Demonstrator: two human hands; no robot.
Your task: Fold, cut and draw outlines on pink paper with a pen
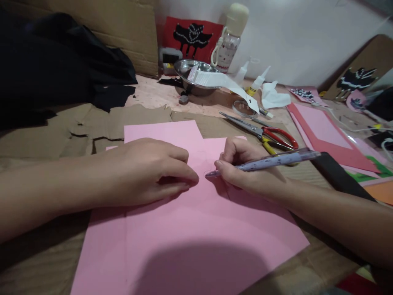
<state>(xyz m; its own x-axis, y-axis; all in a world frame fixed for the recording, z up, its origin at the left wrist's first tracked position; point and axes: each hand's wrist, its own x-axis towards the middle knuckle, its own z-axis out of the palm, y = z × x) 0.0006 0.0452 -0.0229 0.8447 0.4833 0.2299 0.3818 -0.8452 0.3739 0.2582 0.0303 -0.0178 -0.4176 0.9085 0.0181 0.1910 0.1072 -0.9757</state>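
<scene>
Pink paper [190,229] at bottom center, under a loosely curled, empty left hand [150,172], guessing to stop slipping. Pen [267,162] pinched low in right hand [245,177], mid-frame, probably for control.

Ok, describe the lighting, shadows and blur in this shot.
Head view: dim light overall; a broad, rounded shadow covers the near part of the pink paper, with smaller shadows beneath the left hand and right hand; the black cloth is so dark that most folds vanish; the pattern on the pen and things near the right edge look soft.
</scene>
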